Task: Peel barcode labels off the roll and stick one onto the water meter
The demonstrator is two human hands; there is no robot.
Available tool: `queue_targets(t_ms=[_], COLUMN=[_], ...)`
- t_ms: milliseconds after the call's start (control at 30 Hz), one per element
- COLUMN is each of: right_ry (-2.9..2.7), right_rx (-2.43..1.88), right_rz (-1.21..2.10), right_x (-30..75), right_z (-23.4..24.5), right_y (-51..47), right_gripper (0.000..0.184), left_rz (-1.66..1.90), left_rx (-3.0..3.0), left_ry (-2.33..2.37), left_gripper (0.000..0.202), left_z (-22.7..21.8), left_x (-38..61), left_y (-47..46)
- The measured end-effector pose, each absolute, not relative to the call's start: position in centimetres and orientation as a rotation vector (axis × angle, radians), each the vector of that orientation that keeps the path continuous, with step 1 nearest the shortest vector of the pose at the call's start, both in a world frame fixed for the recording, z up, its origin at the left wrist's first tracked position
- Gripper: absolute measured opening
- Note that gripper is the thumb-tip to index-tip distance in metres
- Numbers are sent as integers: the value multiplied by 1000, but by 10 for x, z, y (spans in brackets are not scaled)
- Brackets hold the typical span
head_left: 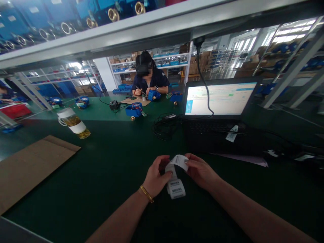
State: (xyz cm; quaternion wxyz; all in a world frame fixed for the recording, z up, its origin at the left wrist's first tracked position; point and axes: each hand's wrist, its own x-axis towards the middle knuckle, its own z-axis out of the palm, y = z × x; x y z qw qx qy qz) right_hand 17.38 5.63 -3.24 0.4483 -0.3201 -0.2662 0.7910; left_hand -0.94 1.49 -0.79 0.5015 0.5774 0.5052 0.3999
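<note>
A strip of white barcode labels [176, 189] curls between my two hands above the green table, its lower part hanging in a loose roll. My left hand [158, 176], with a gold bangle at the wrist, pinches the strip on its left side. At the upper right end, my right hand [199, 170] grips the strip between thumb and fingers. Black barcodes are printed on the labels; the text is too small to read. Beyond my right hand stands an open laptop [215, 131] with a lit screen and a white tag on its keyboard.
A glass tea bottle [76, 125] and a flat cardboard sheet [37, 165] are at the left. A coiled black cable [165, 126] lies near the laptop. Across the table [108, 155], a co-worker [149, 79] handles a blue meter [154, 95]. A shelf [101, 37] with brass-fitted blue units spans overhead.
</note>
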Motion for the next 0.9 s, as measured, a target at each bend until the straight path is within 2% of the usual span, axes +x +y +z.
queue_targets(t_ms=[133, 300, 400, 533, 767, 900], right_ry=[-833, -1105, -1177, -1136, -1196, -1395], right_rx=[-777, -700, -707, -717, -773, -843], right_rz=[1960, 1830, 1701, 1716, 1754, 1755], right_x=[172, 170, 169, 169, 169, 170], right_z=[-33, -35, -36, -38, -36, -33], right_y=[53, 47, 48, 50, 50, 49], right_gripper=[30, 16, 11, 10, 10, 11], left_rz=[994, 1122, 1208, 1171, 1039, 1074], left_rx=[1396, 1307, 1263, 1352, 1433, 1441], left_ry=[1304, 1288, 1252, 1331, 1428, 1457], left_gripper=[28, 15, 16, 13, 30, 24], left_z=[-5, -7, -11, -12, -12, -15], left_x=[-8, -7, -7, -9, -10, -10], left_y=[16, 17, 17, 18, 16, 16])
